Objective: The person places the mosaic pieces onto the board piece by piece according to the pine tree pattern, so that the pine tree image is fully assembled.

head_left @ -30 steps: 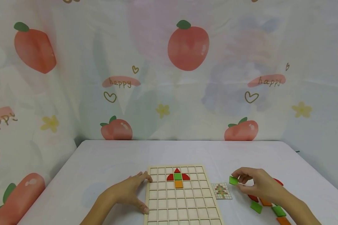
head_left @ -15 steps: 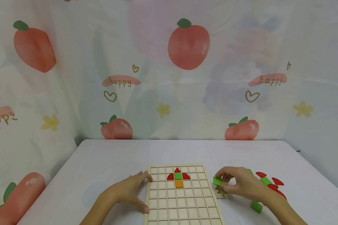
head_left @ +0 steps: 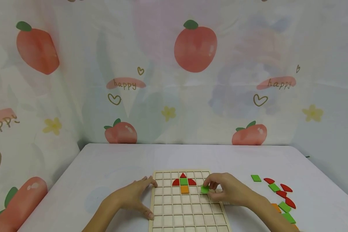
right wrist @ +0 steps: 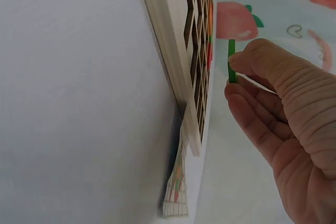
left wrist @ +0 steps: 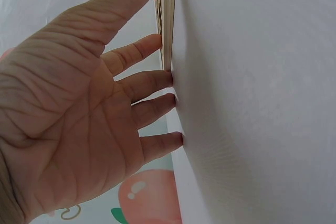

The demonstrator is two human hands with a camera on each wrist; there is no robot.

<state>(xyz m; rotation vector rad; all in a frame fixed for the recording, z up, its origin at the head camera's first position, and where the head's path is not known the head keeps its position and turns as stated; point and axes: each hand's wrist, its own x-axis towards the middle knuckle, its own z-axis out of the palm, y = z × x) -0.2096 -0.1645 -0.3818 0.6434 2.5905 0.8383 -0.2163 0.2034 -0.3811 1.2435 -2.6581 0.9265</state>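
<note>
Green tile (head_left: 204,189) is pinched between the thumb and fingers of the right hand (head_left: 227,190), held just above the wooden grid board (head_left: 178,211). A bit left of that hand, the grid's got a red triangle (head_left: 183,176), green square (head_left: 184,181), orange square (head_left: 184,189) and two rounded red pieces (head_left: 176,182). Left hand (head_left: 130,197) has its fingers pretty straight, touching the board's left edge. Right of the right hand, loose red, green and orange pieces (head_left: 274,187) lie scattered on the worktop (head_left: 119,158).
</note>
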